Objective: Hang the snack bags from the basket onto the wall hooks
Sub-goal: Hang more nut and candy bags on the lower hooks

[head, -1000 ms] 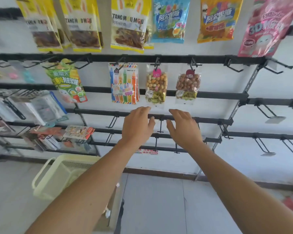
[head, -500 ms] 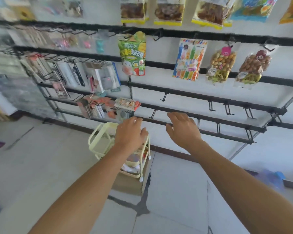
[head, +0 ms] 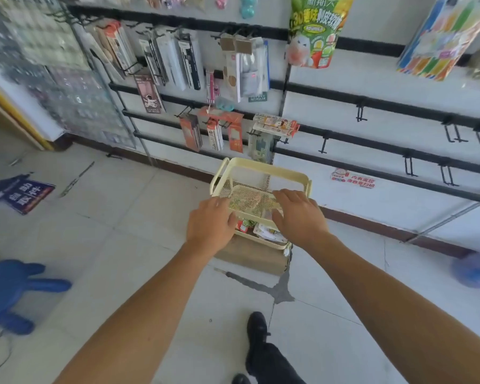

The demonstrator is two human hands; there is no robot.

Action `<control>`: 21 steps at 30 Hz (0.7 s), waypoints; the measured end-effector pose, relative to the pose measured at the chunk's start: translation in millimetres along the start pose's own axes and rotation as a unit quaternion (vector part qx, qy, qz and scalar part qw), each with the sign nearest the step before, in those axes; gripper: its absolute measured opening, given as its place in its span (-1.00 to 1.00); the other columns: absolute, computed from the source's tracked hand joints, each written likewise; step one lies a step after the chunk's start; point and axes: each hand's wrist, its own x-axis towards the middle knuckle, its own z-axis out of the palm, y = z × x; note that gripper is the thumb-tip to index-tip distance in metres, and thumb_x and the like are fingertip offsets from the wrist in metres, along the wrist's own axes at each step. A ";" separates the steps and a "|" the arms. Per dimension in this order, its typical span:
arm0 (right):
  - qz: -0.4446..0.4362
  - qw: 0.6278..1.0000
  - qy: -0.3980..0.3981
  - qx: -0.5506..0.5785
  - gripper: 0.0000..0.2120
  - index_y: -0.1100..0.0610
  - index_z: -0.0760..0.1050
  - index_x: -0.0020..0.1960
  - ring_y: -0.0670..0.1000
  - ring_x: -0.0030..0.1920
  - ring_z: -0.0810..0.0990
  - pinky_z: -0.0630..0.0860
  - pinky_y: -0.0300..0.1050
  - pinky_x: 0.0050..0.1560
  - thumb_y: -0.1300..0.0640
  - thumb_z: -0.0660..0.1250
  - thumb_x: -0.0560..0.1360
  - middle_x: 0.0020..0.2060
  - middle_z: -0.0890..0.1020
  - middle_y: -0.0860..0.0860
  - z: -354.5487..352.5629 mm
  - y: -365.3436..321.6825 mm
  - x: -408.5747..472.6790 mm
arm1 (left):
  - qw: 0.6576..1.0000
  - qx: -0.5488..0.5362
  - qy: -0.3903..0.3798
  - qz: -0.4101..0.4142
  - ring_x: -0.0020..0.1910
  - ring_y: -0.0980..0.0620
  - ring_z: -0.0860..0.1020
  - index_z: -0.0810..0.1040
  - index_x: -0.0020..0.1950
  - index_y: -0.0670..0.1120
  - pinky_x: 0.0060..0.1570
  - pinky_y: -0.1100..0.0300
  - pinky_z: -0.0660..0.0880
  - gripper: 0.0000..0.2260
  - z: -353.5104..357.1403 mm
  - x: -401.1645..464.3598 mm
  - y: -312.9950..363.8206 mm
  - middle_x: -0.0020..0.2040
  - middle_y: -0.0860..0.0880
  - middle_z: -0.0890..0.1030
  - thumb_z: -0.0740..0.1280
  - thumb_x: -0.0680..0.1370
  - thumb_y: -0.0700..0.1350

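Both hands reach down over the yellow basket beneath the wall racks.

At far left a blue stool (head: 10,292) stands on the tiled floor (head: 117,223), with a blue arrow sticker (head: 21,193) stuck to the tiles beyond it. The left hand (head: 209,227) hovers at the near left rim of the pale yellow mesh basket (head: 261,169), fingers loosely spread and holding nothing. The basket sits on a brown cardboard box (head: 251,254) against the wall, with snack bags (head: 269,232) lying inside it. The right hand (head: 299,214) is over the basket's right side, fingers relaxed and likewise holding nothing. Above, a green snack bag (head: 313,29) hangs from the top rail, and to the right bare black wall hooks (head: 409,166) line the lower rails.
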 end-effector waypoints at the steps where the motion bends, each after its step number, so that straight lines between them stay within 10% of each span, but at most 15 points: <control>1: 0.000 1.000 -0.004 0.004 -0.54 0.04 0.26 0.52 0.10 0.48 0.29 0.29 0.14 0.42 -0.03 0.14 0.64 0.46 0.39 0.01 8.8 -7.0 8.2 | 1.000 -0.002 -0.008 0.000 0.24 -0.10 0.51 0.47 0.38 -0.04 0.08 -0.02 0.52 -0.64 5.4 1.7 -10.4 0.28 -0.04 0.56 0.18 0.64 0.06; 21: 0.116 0.991 -0.039 0.054 -0.58 0.12 0.43 0.40 0.17 0.30 0.50 0.44 0.12 0.25 0.08 0.27 0.57 0.28 0.56 0.07 174.6 -67.7 102.2 | 0.982 -0.023 -0.152 0.112 0.23 -0.12 0.53 0.43 0.40 -0.02 0.04 -0.01 0.52 -0.66 117.5 111.4 -131.3 0.29 -0.03 0.56 0.23 0.64 0.01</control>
